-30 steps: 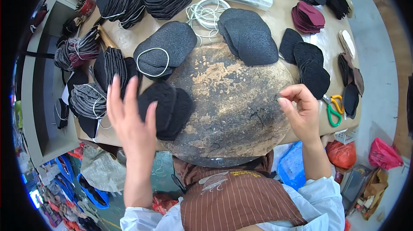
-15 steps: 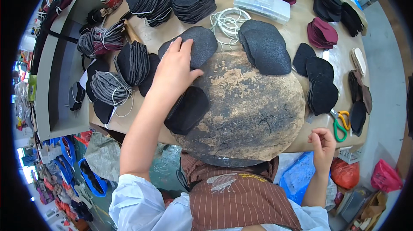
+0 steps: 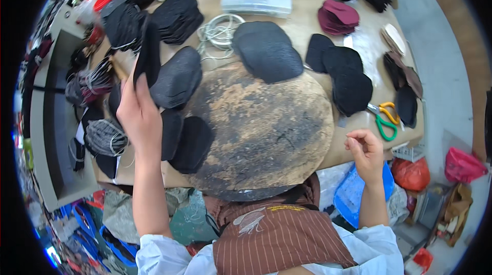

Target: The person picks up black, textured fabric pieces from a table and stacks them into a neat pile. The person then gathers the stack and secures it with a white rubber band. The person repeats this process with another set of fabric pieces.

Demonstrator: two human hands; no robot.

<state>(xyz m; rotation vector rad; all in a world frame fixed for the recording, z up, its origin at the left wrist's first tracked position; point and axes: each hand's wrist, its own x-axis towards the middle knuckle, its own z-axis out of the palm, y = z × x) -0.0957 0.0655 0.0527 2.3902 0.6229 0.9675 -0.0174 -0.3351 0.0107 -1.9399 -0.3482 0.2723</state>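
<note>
My left hand (image 3: pixel 141 113) pinches a thin black fabric pad (image 3: pixel 149 52), held up edge-on above the left side of the table. Just right of it lies a dark grey pile of rounded pads (image 3: pixel 178 77). Below, a black pad (image 3: pixel 193 144) overlaps the left rim of a round, worn wooden board (image 3: pixel 266 121). Another stack of dark pads (image 3: pixel 269 52) rests over the board's far edge. My right hand (image 3: pixel 366 152) hovers at the table's near right edge, its fingers loosely curled with nothing visible in them. Scissors (image 3: pixel 385 120) with green and yellow handles lie beyond it.
White cord (image 3: pixel 220 31) lies coiled behind the board, near a clear plastic box (image 3: pixel 256 2). Black pads (image 3: pixel 346 72) and maroon pads (image 3: pixel 338 17) sit at the right. Tied grey bundles (image 3: pixel 106 137) stand at the left beside a grey shelf (image 3: pixel 43 141).
My left hand has come off the dark grey pile and moved left, now lifting a black pad. My right hand stays curled near the table edge. The whole view has shifted and turned.
</note>
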